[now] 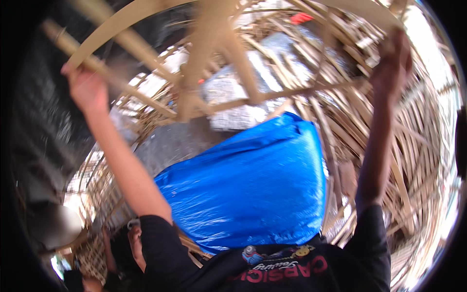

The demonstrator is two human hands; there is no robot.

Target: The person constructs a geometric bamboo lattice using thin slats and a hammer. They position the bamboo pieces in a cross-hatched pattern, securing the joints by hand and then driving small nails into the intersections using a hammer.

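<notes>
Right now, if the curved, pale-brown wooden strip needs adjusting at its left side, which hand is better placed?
Left, probably: the left hand is at that side of the strip, while the right hand is far across, at its right side.

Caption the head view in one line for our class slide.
Left hand and right hand holding a wooden frame, blue sheet nearer the body.

Across the top of the frame, the curved strip (119, 20) looks pale tan, though blur leaves its shade uncertain. Lower centre, the sheet (248, 185) is bright blue. The shirt (214, 272) along the bottom is black with pink and white lettering. Sheeting (44, 112) at left is black; slats (416, 165) at right are brown and tan.
</notes>
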